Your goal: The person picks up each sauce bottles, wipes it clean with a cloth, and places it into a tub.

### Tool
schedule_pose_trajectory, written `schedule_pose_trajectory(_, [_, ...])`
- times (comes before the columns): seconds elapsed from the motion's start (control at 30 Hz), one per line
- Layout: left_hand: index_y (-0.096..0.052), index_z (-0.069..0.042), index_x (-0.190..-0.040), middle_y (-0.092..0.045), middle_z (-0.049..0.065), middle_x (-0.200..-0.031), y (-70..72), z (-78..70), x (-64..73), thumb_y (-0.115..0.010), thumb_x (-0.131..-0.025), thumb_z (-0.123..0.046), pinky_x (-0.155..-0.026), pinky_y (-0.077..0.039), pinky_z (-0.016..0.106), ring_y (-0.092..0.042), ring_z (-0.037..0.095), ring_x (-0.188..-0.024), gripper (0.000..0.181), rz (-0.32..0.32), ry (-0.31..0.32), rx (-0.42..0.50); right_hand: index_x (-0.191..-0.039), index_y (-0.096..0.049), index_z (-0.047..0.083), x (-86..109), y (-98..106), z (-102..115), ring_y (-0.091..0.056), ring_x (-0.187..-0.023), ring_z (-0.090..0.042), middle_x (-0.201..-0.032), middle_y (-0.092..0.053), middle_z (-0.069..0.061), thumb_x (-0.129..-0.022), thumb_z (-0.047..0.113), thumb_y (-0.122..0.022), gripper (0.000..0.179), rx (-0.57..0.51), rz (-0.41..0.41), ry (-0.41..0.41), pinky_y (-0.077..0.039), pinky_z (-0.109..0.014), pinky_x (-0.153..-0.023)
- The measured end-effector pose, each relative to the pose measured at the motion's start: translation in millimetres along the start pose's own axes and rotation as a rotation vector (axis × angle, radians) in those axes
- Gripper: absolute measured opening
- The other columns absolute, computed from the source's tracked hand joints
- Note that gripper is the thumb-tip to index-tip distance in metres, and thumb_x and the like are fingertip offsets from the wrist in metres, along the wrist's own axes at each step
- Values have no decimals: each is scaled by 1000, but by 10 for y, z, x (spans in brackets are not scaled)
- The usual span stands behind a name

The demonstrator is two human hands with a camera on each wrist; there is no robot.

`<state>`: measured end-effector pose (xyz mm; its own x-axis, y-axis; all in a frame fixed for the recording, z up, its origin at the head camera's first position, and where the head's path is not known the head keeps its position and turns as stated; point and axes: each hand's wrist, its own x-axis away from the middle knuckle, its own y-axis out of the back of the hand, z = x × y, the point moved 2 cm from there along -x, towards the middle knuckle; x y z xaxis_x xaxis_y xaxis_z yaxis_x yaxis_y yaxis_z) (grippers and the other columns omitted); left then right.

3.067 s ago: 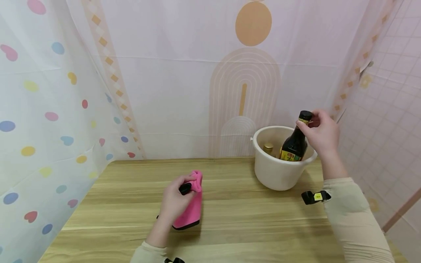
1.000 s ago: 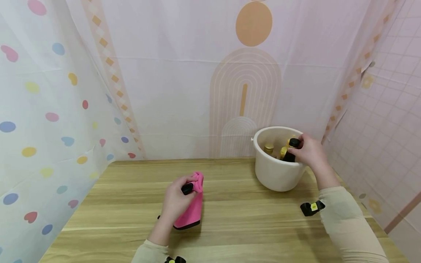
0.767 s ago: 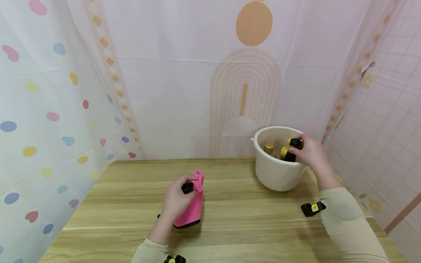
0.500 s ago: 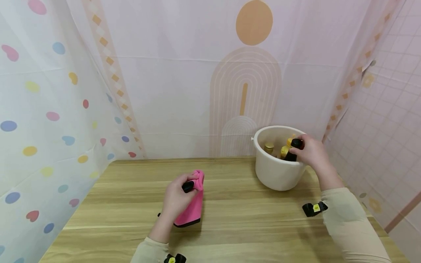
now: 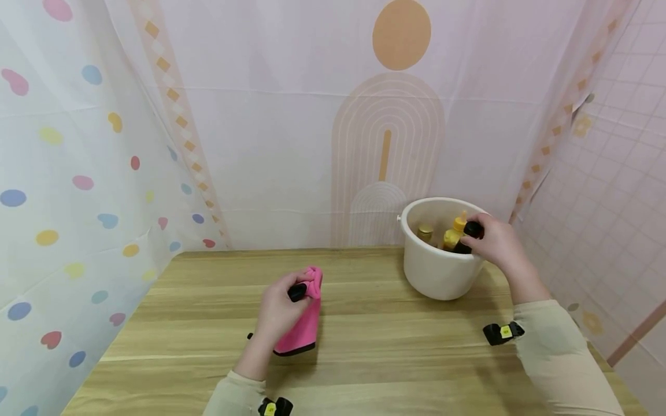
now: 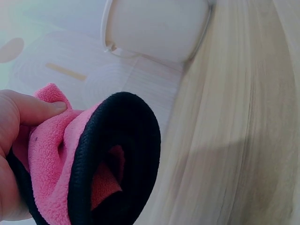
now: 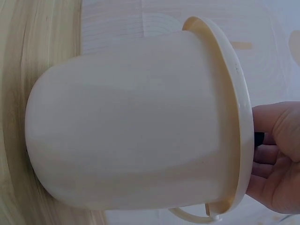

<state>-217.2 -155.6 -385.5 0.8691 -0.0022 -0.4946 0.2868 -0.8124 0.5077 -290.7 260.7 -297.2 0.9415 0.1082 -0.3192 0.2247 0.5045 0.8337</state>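
Note:
My left hand [image 5: 281, 309] grips a bunched pink cloth [image 5: 308, 323] with black edging, held over the table's left middle. In the left wrist view the thumb presses into the folds of the cloth [image 6: 51, 159], and its black-trimmed edge curls into a loop. At the right, my right hand [image 5: 494, 237] reaches over the rim of a cream bucket [image 5: 439, 277]. Its fingers hold a dark sauce bottle by the neck, just below the black cap [image 5: 472, 229]; the bottle's lower part is hidden inside. From the right wrist, the hand [image 7: 281, 145] shows behind the bucket rim.
Inside the bucket stand a yellow bottle [image 5: 452, 236] with a pointed tip and a gold-capped bottle [image 5: 425, 232]. The bucket is at the back right of the wooden table [image 5: 364, 335]. Patterned curtains [image 5: 281, 144] hang behind and at both sides.
The sauce bottle, earlier raised above the bucket, has come down into it with my right hand. Since then hand and bottle have shifted slightly right, showing more of the yellow bottle. The left hand barely moved.

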Motion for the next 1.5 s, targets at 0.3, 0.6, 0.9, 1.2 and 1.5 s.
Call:
schedule_pose_trajectory(0.3, [-74, -11, -106, -70, 7, -114, 31, -45, -64, -80, -73, 6, -90, -53, 42, -64, 28, -110, 38, 33, -12, -38, -136, -49, -5, 99, 51, 129, -48, -122, -48, -135, -53, -28, -95, 24, -66, 54, -27, -51, 6, -36, -62, -100])
schedule_pose_trajectory(0.6, [-74, -9, -105, -70, 9, -112, 72, -94, -118, -80, -73, 7, -88, -53, 44, -65, 28, -107, 36, 54, -34, -91, -129, -57, -4, 249, -58, 400, -53, -118, -44, -126, -60, -26, -89, 11, -73, 46, -88, -239, 264, -39, -59, -99])
schedule_pose_trajectory(0.9, [-73, -12, -98, -70, 3, -100, 29, -89, -154, -81, -70, 6, -87, -52, 42, -65, 24, -100, 35, 72, -117, -187, -121, -64, 0, 439, -336, 619, -60, -107, -37, -116, -67, -19, -82, 3, -79, 42, -194, -325, 435, -46, -52, -91])
schedule_pose_trajectory(1.2, [-63, -20, -82, -63, -7, -84, -170, 16, -184, -77, -67, 10, -76, -50, 35, -59, 15, -81, 35, 186, -192, -264, -121, -65, 1, 581, -691, 740, -62, -110, -34, -117, -68, -14, -80, 3, -80, 43, -202, -267, 539, -47, -50, -93])
schedule_pose_trajectory(1.5, [-59, -28, -75, -57, -14, -78, -401, 79, -149, -71, -64, 11, -66, -47, 28, -55, 8, -75, 42, 280, -213, -337, -118, -67, 1, 662, -994, 743, -63, -107, -31, -113, -69, -11, -81, 10, -81, 41, -176, -194, 525, -49, -48, -91])
